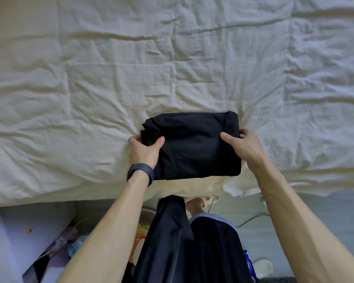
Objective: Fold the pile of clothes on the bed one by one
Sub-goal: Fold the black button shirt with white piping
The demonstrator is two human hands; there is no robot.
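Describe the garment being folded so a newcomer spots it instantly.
A wrinkled cream bedsheet fills the upper view. Near its front edge lies a folded black garment, gripped at both sides by the left hand and right hand. It is the only dark thing on the sheet.

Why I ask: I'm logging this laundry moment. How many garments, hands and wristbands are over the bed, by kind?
Folded black garment: 1
Hands: 2, left hand and right hand, both gripping it
Wristband: 1, on the left wrist
Total: 4
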